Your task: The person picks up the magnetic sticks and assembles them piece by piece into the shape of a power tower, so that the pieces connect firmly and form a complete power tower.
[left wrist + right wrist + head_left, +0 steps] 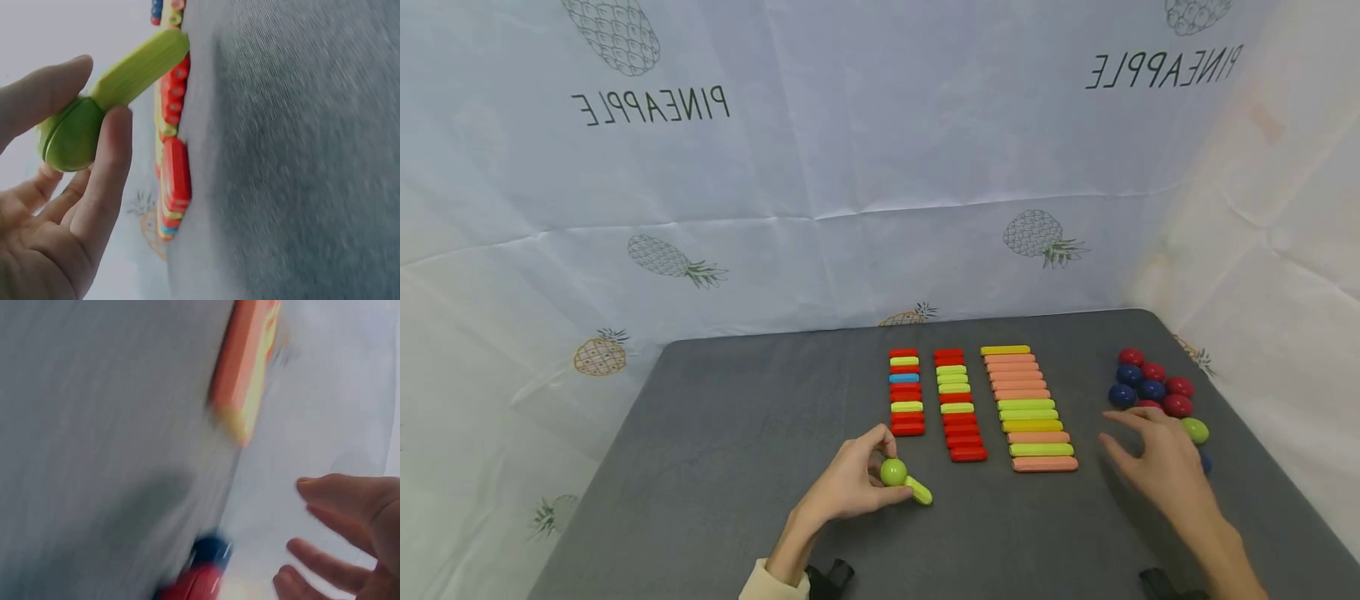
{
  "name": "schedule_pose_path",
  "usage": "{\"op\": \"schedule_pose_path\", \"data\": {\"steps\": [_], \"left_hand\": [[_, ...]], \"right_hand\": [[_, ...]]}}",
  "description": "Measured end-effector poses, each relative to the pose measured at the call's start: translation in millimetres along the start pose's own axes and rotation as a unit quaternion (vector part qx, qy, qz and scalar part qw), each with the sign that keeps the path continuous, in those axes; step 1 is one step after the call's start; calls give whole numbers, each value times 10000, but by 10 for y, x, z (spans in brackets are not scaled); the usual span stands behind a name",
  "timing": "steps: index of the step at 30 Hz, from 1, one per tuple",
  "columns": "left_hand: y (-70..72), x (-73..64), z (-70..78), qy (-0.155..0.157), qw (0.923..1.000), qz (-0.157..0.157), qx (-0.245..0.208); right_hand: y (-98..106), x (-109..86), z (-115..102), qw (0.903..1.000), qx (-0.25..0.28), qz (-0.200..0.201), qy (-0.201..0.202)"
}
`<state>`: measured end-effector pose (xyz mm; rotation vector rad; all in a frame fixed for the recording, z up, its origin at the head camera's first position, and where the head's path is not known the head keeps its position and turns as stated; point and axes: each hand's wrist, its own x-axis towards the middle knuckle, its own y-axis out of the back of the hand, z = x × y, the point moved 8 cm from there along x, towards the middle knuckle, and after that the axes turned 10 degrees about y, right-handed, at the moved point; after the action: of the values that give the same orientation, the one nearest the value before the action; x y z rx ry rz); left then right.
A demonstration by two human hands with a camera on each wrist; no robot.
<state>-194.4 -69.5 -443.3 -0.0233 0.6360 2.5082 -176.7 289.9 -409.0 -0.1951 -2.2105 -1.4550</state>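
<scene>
My left hand point(853, 483) pinches a green ball point(893, 472) between thumb and fingers, raised over the table. A short yellow-green rod point(919, 491) sticks out from the ball, its near end against it, as the left wrist view also shows. At the right, my right hand point(1168, 467) hovers with fingers apart and holds nothing. Just beyond it lies a group of dark blue balls point(1122, 395) and red balls point(1177, 406). Another green ball point(1195, 430) sits beside that hand, which partly hides the group.
Three columns of rods lie on the grey table point(760, 433): two of short, mostly red rods point(907, 418) point(962, 431) and one of longer orange, yellow and green rods point(1045, 464). A white cloth with pineapple prints point(850, 167) hangs behind the table.
</scene>
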Motion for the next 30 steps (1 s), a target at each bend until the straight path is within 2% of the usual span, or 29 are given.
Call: {"op": "schedule_pose_path", "data": {"steps": [2, 6, 9, 12, 17, 21, 25, 30], "left_hand": [[8, -2, -33, 55, 9998, -67, 175], [11, -1, -94, 113, 9954, 3, 952], [14, -1, -137, 197, 9891, 114, 1453], [10, 3, -171, 371, 9831, 204, 1784], [-23, 17, -202, 710, 9708, 346, 2267], [-49, 17, -204, 822, 9633, 440, 2517], [-59, 25, -202, 835, 9597, 505, 2635], [-80, 56, -201, 767, 9607, 492, 2622]], "right_hand": [[52, -89, 225, 9994, -280, -65, -214], [15, -219, 519, 9955, -417, -707, -474], [-69, -255, 617, 9903, -374, -1257, -460], [-129, -261, 660, 9863, -335, -1551, -452], [-134, -230, 654, 9872, -281, -1507, -442], [-133, -202, 646, 9857, -193, -1550, -636], [-111, -165, 591, 9873, -131, -1377, -787], [-50, -100, 387, 9947, 118, -763, -681]]}}
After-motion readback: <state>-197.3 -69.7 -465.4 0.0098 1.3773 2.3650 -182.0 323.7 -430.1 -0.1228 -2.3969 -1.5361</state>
